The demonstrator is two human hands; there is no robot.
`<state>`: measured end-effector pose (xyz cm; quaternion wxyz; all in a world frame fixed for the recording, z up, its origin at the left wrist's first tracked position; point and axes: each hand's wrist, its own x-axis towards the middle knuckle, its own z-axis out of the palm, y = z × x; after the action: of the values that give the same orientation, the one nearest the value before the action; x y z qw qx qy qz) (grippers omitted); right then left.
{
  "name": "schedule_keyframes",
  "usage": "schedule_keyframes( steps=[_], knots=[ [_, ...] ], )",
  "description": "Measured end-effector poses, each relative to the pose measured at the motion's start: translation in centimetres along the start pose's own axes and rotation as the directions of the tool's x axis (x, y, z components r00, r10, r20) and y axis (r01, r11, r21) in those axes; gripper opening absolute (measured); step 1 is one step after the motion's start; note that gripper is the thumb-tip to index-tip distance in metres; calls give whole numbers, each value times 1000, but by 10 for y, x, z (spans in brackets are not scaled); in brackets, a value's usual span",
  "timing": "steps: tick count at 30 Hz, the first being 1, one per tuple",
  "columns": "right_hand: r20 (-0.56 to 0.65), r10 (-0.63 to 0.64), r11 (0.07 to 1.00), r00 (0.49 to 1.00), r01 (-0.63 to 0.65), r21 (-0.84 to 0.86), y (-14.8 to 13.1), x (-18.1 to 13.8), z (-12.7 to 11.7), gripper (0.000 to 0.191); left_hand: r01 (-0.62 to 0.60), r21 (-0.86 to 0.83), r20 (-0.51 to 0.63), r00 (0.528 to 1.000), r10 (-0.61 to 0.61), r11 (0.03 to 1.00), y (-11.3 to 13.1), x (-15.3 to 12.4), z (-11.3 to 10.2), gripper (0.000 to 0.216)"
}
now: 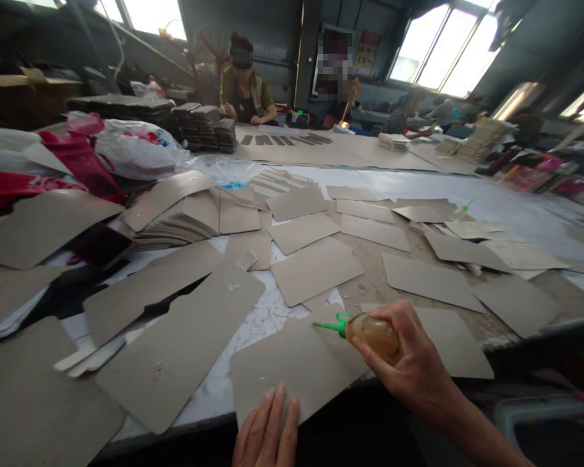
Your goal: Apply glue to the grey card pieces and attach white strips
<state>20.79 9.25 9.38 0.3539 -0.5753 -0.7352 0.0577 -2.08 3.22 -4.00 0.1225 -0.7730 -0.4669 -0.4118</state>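
Note:
My right hand (409, 360) grips a small amber glue bottle (372, 334) with a green nozzle (331, 325). The nozzle tip rests at the upper right edge of a grey cardboard sheet (292, 366) lying at the near table edge. Fingers of my left hand (267, 431) lie flat on that sheet's near edge, holding it down. Another grey sheet (457, 350) lies just right of my right hand.
Many grey cardboard pieces (316, 269) are spread over the table, with a fanned stack (175, 224) at left. Red and white plastic bags (102, 152) sit far left. A seated person (246, 91) works at the far end beside dark stacks (204, 126).

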Motion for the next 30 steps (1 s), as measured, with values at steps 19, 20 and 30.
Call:
schedule_keyframes(
  steps=[19, 20, 30],
  knots=[
    [72, -97, 995, 993, 95, 30, -35, 7, 24, 25, 54, -21, 91, 995, -52, 998, 7, 6, -13, 36],
    [72, -98, 995, 993, 95, 39, -37, 6, 25, 25, 53, -12, 95, 994, -52, 999, 7, 6, -13, 36],
    [43, -51, 998, 998, 52, -22, -23, 4, 15, 23, -58, 85, 142, 989, 46, 995, 3, 14, -14, 34]
  ],
)
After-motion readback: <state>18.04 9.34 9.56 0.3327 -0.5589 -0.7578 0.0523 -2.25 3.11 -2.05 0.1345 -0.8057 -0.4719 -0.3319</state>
